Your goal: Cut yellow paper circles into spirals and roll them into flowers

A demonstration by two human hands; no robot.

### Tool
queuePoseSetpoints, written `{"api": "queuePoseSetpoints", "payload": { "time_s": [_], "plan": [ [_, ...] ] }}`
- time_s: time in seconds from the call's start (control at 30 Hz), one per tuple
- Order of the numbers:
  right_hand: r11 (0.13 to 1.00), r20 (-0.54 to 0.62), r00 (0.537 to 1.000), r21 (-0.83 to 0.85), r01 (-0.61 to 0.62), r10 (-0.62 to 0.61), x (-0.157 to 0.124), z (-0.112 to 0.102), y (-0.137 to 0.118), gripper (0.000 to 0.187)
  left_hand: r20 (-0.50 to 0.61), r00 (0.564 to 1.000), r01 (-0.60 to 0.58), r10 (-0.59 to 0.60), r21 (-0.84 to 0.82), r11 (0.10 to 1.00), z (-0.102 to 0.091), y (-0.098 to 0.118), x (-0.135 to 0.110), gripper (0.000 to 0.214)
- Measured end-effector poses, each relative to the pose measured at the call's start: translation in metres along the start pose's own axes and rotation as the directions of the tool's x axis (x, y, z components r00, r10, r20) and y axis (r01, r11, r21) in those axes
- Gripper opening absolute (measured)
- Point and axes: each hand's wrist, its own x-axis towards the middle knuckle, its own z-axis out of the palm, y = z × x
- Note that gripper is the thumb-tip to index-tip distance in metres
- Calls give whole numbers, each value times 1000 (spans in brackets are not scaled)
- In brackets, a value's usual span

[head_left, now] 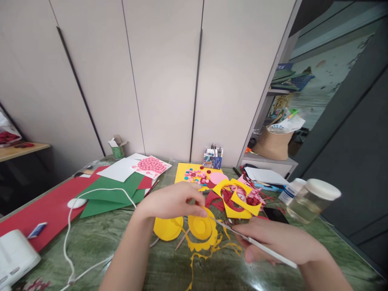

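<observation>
The left hand (172, 202) pinches a yellow paper circle (200, 227) by its top rim, holding it just above the green table (121, 238), seemingly so its edge meets the thin white tool (257, 243); the right hand (279, 242), at four o'clock, grips that tool penwise; a second yellow disc (167, 228) lies at nine o'clock.

Bare hands, bare forearms.
Shows the left hand (174, 202) and the right hand (273, 242) uncovered down to the fingertips, with slim wrists behind them. Bare too along the left forearm (130, 258) to the near edge, left of middle, and along the right forearm (324, 275) to the near right corner. Looks smooth throughout, softly blurred on the right.
</observation>
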Motion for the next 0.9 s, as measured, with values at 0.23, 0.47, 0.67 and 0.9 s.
{"api": "queuePoseSetpoints", "payload": {
  "time_s": [0.23, 0.47, 0.67, 0.9],
  "plan": [
    [999, 16, 1000, -50, -9, 10, 0, -2, -2, 27, 23, 1000, 4, -4, 7, 1000, 2, -2, 2, 23],
    [996, 9, 1000, -91, 9, -8, 3, -1, -7, 16, 89, 995, -45, 43, 19, 999, 3, -2, 4, 21],
    [994, 5, 1000, -105, -1, 1, 3, 0, -7, 20, 112, 992, -64, 63, 13, 998, 4, -3, 5, 20],
    [999, -126, 992, 26, 21, -18, -2, 0, -1, 36, -85, 996, -31, 22, -96, 995, 1, -2, 5, 26]
  ]
}}
